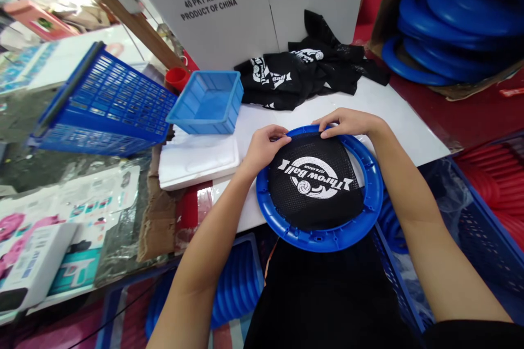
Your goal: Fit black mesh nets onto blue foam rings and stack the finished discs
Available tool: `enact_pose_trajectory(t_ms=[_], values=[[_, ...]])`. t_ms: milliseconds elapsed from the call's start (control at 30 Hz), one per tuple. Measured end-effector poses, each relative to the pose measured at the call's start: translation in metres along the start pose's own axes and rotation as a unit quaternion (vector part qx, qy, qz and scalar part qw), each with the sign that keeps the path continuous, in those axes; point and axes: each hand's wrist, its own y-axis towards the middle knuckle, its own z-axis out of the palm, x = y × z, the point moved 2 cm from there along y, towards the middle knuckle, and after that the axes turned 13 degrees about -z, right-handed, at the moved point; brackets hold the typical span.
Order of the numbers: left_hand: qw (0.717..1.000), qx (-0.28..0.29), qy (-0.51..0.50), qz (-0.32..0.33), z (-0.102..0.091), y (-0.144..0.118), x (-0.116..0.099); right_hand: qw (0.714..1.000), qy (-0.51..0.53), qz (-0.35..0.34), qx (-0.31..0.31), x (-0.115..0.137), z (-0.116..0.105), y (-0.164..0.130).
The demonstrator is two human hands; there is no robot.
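Observation:
A blue plastic ring [370, 196] lies at the near edge of the white table [405, 120], overhanging it. A black mesh net [315, 185] printed "Throw Ball" is stretched over the ring. My left hand [264, 147] pinches the net's far left edge against the ring's rim. My right hand [347, 121] presses the net's edge on the ring's far rim. Both hands are closed on the mesh and the rim.
A pile of black printed nets [303, 73] lies behind the ring. A small blue tray [207, 101] and a tilted blue basket [106, 103] stand at the left. Stacked blue rings [450, 16] fill a box at the back right; more rings [235, 283] sit below.

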Motion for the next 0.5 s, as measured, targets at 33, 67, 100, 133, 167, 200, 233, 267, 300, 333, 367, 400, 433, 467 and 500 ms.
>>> enact_pose_trajectory(t_ms=[33,67,100,133,167,200,233,267,300,333,367,400,433,467,500], values=[[1.000,-0.003,-0.014,-0.004,0.0003,0.0000,0.0006,1.000,0.001,0.002,-0.009,-0.0005,0.0000,0.0006],[1.000,-0.006,-0.024,-0.008,0.0006,-0.0001,0.0012,1.000,0.002,0.004,-0.016,-0.0009,0.0001,0.0010],[0.999,-0.007,-0.031,-0.011,0.0007,-0.0002,0.0017,1.000,0.002,0.005,-0.021,-0.0011,0.0002,0.0014],[0.999,-0.007,-0.035,-0.013,0.0008,-0.0004,0.0020,1.000,0.002,0.007,-0.026,-0.0012,0.0003,0.0017],[0.999,-0.006,-0.038,-0.015,0.0007,-0.0006,0.0023,1.000,0.002,0.009,-0.029,-0.0013,0.0006,0.0019],[0.999,-0.004,-0.042,-0.019,0.0005,-0.0006,0.0026,0.999,0.003,0.012,-0.032,-0.0014,0.0009,0.0021],[0.999,0.001,-0.047,-0.023,0.0003,-0.0005,0.0029,0.999,0.005,0.014,-0.034,-0.0018,0.0014,0.0023],[0.998,0.006,-0.054,-0.028,0.0000,-0.0003,0.0032,0.999,0.009,0.015,-0.038,-0.0023,0.0019,0.0025],[0.997,0.009,-0.062,-0.035,-0.0003,0.0000,0.0035,0.999,0.014,0.016,-0.042,-0.0031,0.0026,0.0027],[0.997,0.010,-0.068,-0.042,-0.0006,0.0003,0.0037,0.999,0.020,0.015,-0.044,-0.0041,0.0033,0.0031],[0.996,0.009,-0.073,-0.048,-0.0009,0.0006,0.0038,0.998,0.026,0.015,-0.047,-0.0052,0.0040,0.0034],[0.996,0.007,-0.076,-0.054,-0.0011,0.0009,0.0036,0.998,0.030,0.013,-0.049,-0.0064,0.0047,0.0038],[0.995,0.002,-0.076,-0.059,-0.0014,0.0011,0.0034,0.998,0.033,0.010,-0.051,-0.0073,0.0051,0.0042],[0.995,-0.001,-0.077,-0.065,-0.0016,0.0013,0.0030,0.998,0.033,0.005,-0.053,-0.0081,0.0054,0.0046],[0.994,-0.004,-0.078,-0.071,-0.0017,0.0014,0.0026,0.998,0.032,-0.002,-0.054,-0.0085,0.0054,0.0049]])
